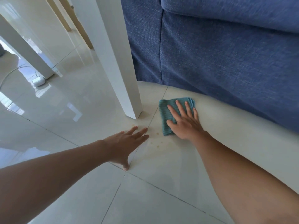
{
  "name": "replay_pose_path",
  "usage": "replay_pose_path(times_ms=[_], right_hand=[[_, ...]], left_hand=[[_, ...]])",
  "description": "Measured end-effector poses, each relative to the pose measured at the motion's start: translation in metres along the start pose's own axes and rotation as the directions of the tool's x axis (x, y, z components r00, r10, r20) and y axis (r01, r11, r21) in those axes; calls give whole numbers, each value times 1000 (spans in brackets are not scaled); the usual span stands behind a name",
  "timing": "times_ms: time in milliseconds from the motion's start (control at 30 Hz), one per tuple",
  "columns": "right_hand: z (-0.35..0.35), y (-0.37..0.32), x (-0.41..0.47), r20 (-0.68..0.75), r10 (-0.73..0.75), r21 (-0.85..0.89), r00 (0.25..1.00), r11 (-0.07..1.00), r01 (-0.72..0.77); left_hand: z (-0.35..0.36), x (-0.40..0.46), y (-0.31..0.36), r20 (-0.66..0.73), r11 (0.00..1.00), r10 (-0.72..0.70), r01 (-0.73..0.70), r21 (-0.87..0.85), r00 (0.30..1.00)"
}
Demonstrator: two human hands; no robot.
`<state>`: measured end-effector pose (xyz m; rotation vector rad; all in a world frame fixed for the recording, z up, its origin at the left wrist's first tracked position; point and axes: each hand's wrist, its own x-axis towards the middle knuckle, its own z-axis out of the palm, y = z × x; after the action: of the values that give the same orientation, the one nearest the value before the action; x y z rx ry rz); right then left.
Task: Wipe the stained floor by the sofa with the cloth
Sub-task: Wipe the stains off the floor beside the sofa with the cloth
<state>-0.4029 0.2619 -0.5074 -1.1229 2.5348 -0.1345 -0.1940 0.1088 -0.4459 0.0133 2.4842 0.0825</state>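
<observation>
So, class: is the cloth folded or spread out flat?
Folded. The cloth shows stacked layered edges at its far corner, under the flat right hand.

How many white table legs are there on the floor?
2. One leg stands close by the sofa, just left of the cloth. The other leg stands farther back at the left. More may lie out of view.
</observation>
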Motion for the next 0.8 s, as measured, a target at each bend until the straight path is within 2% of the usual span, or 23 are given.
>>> replay_pose_path(times_ms=[200, 467, 633, 800], right_hand=[[5, 18, -35, -1, 73, 23, 997, 997, -73], [18, 10, -75, -9, 160, 46, 987, 986, -160], [31, 1, -101, -78, 219, 59, 973, 975, -215], [38, -13, -120, -55, 275, 51, 960, 961, -273]], left_hand=[[-5, -4, 5, 16, 1000, -17, 17, -8, 1000], [-3, -3, 8, 34, 999, -37, 36, 31, 999], [-2, -7, 10, 5, 997, -64, 64, 38, 998], [5, -14, 4, -26, 995, -95, 94, -15, 995]])
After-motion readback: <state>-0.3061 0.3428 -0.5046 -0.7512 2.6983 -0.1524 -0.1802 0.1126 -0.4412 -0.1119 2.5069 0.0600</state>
